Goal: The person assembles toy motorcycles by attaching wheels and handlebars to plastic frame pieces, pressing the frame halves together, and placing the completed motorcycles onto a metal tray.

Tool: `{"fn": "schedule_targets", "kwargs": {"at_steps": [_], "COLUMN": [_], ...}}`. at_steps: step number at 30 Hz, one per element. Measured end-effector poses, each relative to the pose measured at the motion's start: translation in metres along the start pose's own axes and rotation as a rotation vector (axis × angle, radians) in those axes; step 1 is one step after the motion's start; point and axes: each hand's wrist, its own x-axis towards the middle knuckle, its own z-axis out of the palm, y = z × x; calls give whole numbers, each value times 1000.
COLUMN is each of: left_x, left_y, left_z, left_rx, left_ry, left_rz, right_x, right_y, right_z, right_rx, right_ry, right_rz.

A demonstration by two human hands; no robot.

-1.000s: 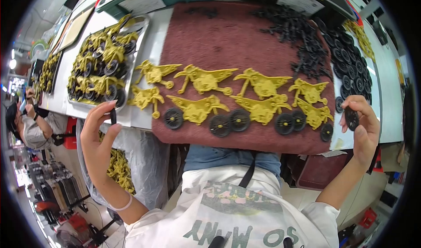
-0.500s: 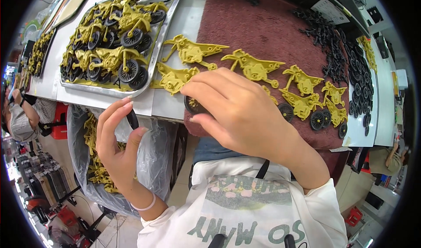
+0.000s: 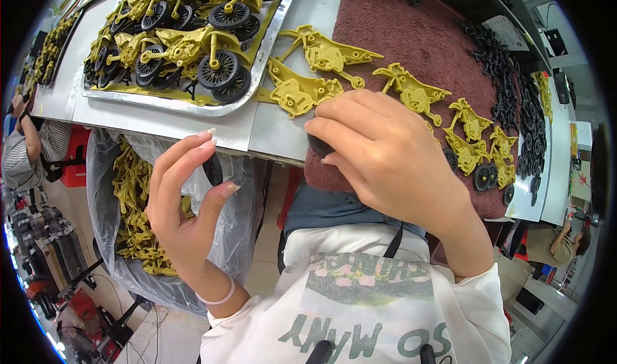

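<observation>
My left hand (image 3: 183,200) is raised below the table edge and pinches a small black wheel (image 3: 213,169) between thumb and fingers. My right hand (image 3: 379,152) reaches across onto the near edge of the maroon mat (image 3: 398,23), its fingertips closed on another black wheel (image 3: 319,146) beside a yellow toy motorcycle frame (image 3: 297,94). More yellow frames (image 3: 411,92) lie in a row along the mat, some at the right with black wheels fitted (image 3: 483,176).
A metal tray (image 3: 260,74) at the upper left holds several finished yellow motorcycles (image 3: 193,45) with black wheels. A clear bag (image 3: 122,203) of yellow frames hangs below the table. Loose black wheels (image 3: 514,87) are piled along the mat's right side. Another person (image 3: 22,145) sits far left.
My view has swung left and closer to the tray. My right hand came over from the right edge to the mat's near-left corner. My left hand keeps its wheel.
</observation>
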Motion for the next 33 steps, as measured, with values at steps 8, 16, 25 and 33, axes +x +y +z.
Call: {"fn": "schedule_targets", "kwargs": {"at_steps": [8,16,25,33], "left_x": [2,24,22,14], "left_y": [5,15,25,17], "left_z": [16,29,41,49], "left_rx": [-74,161,288,430], "left_ry": [38,-106,-170,-85], "left_rz": [-2,80,3,171], "right_x": [-6,-14,-19,-44], "right_y": [6,12,15,27], "right_z": [-10,-9,-7,-25], "right_rx": [78,113,142,182], "right_ry": [-41,-28,10,106], "right_rz": [-58,-74,-61,-1]}}
